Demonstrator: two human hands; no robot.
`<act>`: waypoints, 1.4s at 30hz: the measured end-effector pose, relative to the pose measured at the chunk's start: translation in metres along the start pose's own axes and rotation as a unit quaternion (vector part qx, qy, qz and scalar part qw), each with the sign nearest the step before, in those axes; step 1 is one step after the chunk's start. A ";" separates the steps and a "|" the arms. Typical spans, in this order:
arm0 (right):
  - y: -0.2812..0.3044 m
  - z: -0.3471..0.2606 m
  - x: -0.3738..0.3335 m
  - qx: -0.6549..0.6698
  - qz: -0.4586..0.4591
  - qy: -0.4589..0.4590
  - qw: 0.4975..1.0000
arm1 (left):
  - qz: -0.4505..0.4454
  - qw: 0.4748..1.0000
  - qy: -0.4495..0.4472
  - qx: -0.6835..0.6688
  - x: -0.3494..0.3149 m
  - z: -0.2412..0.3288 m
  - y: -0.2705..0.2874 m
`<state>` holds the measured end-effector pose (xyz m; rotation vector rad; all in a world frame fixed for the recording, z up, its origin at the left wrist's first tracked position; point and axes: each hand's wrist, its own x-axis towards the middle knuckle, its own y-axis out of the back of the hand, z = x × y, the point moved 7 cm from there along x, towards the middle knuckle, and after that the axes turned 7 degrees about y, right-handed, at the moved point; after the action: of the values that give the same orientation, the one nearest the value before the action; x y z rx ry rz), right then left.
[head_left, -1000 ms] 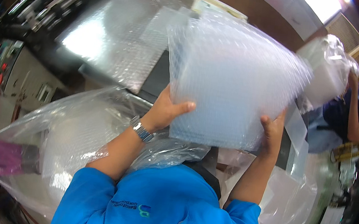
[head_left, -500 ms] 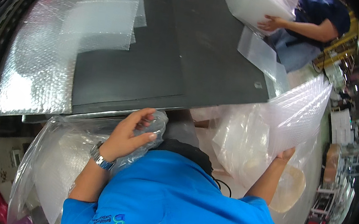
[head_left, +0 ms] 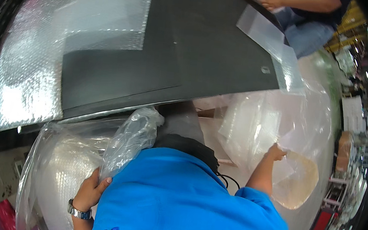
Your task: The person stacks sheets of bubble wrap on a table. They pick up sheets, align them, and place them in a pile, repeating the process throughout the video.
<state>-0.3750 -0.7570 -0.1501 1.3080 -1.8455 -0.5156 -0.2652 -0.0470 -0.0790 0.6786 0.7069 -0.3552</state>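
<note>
My left hand [head_left: 89, 191], with a metal-banded watch on its wrist, is low beside my body. Its thumb and fingers are closed on the gathered edge of a clear plastic bag [head_left: 133, 132]. This bag hangs below the table's front edge, and bubble wrap sheets [head_left: 67, 161] lie inside it. On the right, my right hand [head_left: 276, 152] is at a large open clear plastic bag [head_left: 316, 107]. A pale bubble wrap piece [head_left: 267, 122] lies inside near my fingers; whether I grip anything there cannot be made out.
A dark table [head_left: 192, 43] stretches ahead. Flat bubble wrap pouches [head_left: 113, 20] and a silvery bubble wrap sheet [head_left: 29, 74] lie on its left. More clear sheets [head_left: 264, 31] overlap its right edge. A co-worker's hand [head_left: 271, 2] is at the far right.
My right hand no longer holds up the large bubble wrap sheet, which has gone down toward the right bag. My left hand has moved down and back along the left bag.
</note>
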 end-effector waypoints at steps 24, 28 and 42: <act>-0.014 -0.466 -0.427 0.358 -0.503 0.546 0.567 | -0.138 0.890 -0.325 0.289 -0.037 0.155 0.010; -0.017 -0.473 -0.444 0.300 -0.493 0.593 0.562 | -0.257 0.913 -0.263 0.177 0.020 0.111 -0.039; -0.032 -0.526 -0.470 0.201 -0.482 0.531 0.667 | 0.207 0.902 -0.324 0.199 0.097 0.222 0.146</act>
<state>0.1304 -0.2778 -0.0327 2.1872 -0.1630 0.2289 -0.0150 -0.0977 0.0440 1.0065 -0.1616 -0.3054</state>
